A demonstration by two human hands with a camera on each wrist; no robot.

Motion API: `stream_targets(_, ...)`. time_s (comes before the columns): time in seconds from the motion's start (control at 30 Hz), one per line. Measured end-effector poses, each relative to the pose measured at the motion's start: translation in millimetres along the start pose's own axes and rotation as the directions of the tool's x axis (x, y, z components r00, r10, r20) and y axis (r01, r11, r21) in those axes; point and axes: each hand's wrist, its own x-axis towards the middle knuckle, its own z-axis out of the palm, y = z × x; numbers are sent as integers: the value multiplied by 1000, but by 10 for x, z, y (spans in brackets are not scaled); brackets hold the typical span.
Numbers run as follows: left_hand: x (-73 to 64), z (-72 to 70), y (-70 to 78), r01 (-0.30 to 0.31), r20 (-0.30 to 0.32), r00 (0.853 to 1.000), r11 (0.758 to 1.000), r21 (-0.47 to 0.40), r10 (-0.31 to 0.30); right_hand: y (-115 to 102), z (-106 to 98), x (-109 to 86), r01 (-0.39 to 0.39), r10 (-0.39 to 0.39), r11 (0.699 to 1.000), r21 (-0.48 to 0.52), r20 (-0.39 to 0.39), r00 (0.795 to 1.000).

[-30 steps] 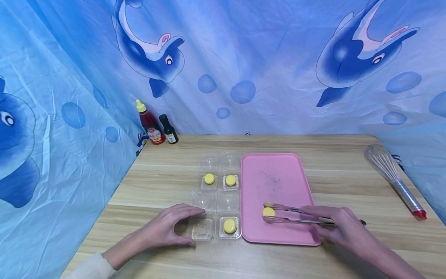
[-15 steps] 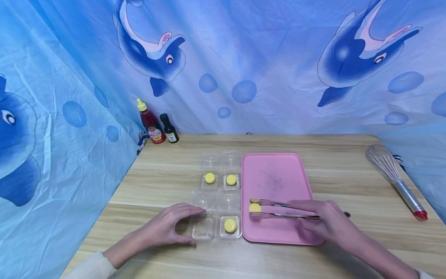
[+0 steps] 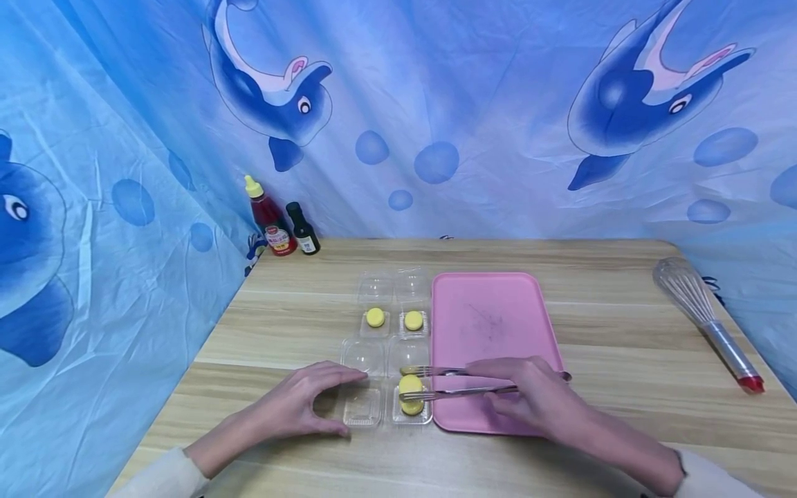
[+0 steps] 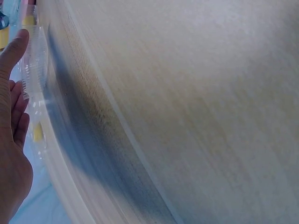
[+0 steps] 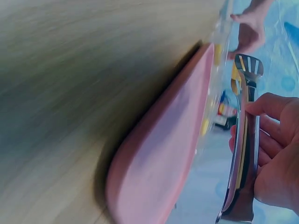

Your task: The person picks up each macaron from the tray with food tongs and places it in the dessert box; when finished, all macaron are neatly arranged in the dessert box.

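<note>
My right hand (image 3: 519, 393) grips metal serving tongs (image 3: 454, 393) with slotted ends, seen close up in the right wrist view. Between the tong tips is a yellow macaron (image 3: 409, 383), held over the front right clear box, where it overlaps another yellow macaron (image 3: 412, 409) lying in that box. My left hand (image 3: 305, 404) rests beside the front left clear box (image 3: 362, 407), which has nothing in it. Thumb and fingers are spread toward its near and far corners; in the left wrist view the thumb (image 4: 16, 49) is right at the box's ridged side.
A pink tray (image 3: 492, 311) lies right of the boxes. Two back boxes hold a yellow macaron (image 3: 375, 317) and a second macaron (image 3: 414, 320), lids open. A red sauce bottle (image 3: 274, 225) and a dark bottle (image 3: 303, 229) stand back left. A whisk (image 3: 706, 321) lies far right.
My right hand has moved left with the tongs, carrying the macaron from over the pink tray to above the front right box. My left hand has stayed put.
</note>
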Motion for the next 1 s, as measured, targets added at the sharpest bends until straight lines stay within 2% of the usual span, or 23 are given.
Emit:
stream_targets(0.2, 12, 8, -1, 0, 7, 1000, 1000, 2, 0, -92, 158, 119, -42, 38, 996, 84, 52, 998)
stream_targets(0.4, 34, 4, -2, -20, 1, 1000, 1000, -2, 20, -135, 307, 247, -2, -1, 998, 65, 47, 999)
stream_targets(0.63, 14, -4, 3, 21, 27, 999, 1000, 9, -21, -199, 457, 314, -21, 6, 989, 149, 98, 995)
stream_targets(1.0, 11, 2, 9, 8, 7, 1000, 1000, 5, -8, -222, 565, 422, 5, -12, 998, 68, 117, 993)
